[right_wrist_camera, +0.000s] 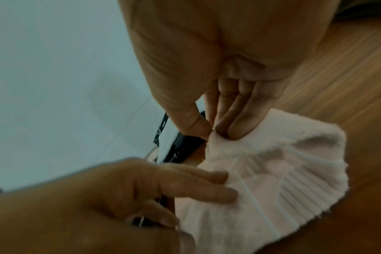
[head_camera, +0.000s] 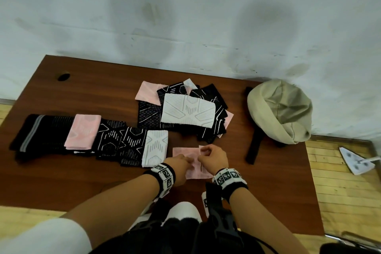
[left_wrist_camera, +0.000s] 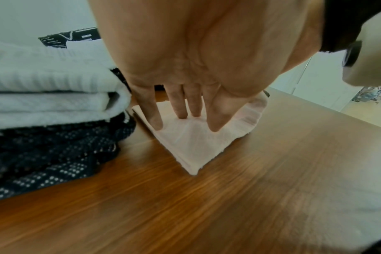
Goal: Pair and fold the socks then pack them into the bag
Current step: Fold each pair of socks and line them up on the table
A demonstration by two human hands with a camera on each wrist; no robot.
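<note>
- The person's left hand (head_camera: 179, 168) is lying flat with straight fingers (left_wrist_camera: 154, 118) pressing down on the pink sock pair (head_camera: 196, 168), apparently pinning it to the wooden table (head_camera: 99, 93) so the layers do not slide during the fold.
- The right hand (head_camera: 213, 158) is pinching the far edge of that pink sock pair between thumb and curled fingers (right_wrist_camera: 237, 127), seemingly lifting the edge to bring it over.
- Just left of the pink sock pair, a row of folded pairs (head_camera: 92, 138) is lying edge to edge, probably parked there as finished work awaiting packing.
- Beyond the pink sock pair, a loose heap of black, white and pink socks (head_camera: 185, 111) is waiting, likely unsorted.
- To the right of the pink sock pair and farther back, the beige cloth bag (head_camera: 282, 111) is sitting with its mouth rolled open, presumably to receive pairs.
</note>
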